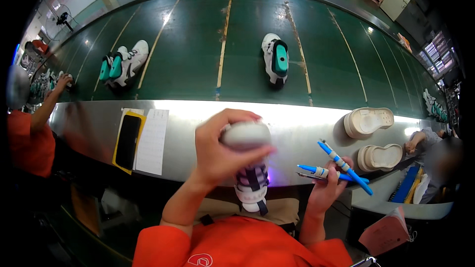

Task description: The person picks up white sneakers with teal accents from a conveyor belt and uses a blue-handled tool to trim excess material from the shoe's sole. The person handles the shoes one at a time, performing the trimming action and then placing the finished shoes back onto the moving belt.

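Thumb and fingers of my left hand (213, 143) are wrapped round the blurred, pale toe of a sneaker (252, 185). The shoe hangs over the near edge of the metal bench, its dark laced part and white heel end toward my lap. To the right, my right hand (326, 193) grips two blue pens (345, 164) with pale wrapping round their barrels, and a thin dark pen-like tool beside them. The pens cross each other and stick out past my fingers; the right hand is apart from the shoe.
Beyond the metal bench (183, 113) runs a green belt (193, 54) carrying white sneakers (127, 64) at left and a single sneaker (275, 59). A phone (128, 141) lies by paper sheets (152, 143). Two cream shoe soles (368, 121) are at right. Co-workers sit on both sides.
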A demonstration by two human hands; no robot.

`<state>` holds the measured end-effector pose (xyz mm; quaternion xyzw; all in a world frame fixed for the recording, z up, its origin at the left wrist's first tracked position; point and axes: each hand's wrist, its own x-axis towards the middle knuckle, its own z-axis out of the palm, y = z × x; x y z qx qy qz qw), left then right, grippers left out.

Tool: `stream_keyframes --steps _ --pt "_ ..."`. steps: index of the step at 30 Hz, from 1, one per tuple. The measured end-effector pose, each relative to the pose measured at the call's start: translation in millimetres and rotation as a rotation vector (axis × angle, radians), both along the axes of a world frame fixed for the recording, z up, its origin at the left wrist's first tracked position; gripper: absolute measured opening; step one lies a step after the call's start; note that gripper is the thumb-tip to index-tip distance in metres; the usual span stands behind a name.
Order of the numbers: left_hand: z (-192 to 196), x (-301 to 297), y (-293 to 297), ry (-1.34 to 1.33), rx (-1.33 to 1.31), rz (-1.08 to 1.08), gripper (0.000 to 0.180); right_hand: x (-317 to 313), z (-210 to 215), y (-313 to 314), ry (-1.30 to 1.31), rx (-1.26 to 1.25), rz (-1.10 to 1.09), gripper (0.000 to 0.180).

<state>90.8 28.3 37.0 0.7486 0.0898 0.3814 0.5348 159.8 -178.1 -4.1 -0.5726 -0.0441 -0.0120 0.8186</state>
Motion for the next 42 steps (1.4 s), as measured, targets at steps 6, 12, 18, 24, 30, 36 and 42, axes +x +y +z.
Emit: stream_keyframes --steps 6,12,18,24,30,36,42 --pt "5 -17 -27 -0.042 0.106 0.004 0.043 -15 21 15 -0.654 0.110 -0.028 0.034" --pt "4 -8 -29 -0.020 0.148 -0.069 0.042 -16 24 40 -1.064 0.245 -0.064 0.044" --pt "7 -2 -30 -0.010 0.209 -0.084 0.040 -13 25 36 -1.122 0.163 -0.063 0.042" --pt "4 1 -30 -0.022 0.234 -0.089 0.039 -8 28 47 -1.128 0.193 -0.260 0.037" --pt "4 5 -35 -0.053 0.281 -0.080 0.039 -21 60 28 -0.874 0.069 -0.043 0.049" --pt "2 6 -39 -0.050 0.321 -0.058 0.039 -9 62 12 -0.886 -0.056 0.007 0.044" --pt "-5 27 -10 0.076 0.112 0.006 0.044 3 57 -1 -0.644 0.003 -0.310 0.033"
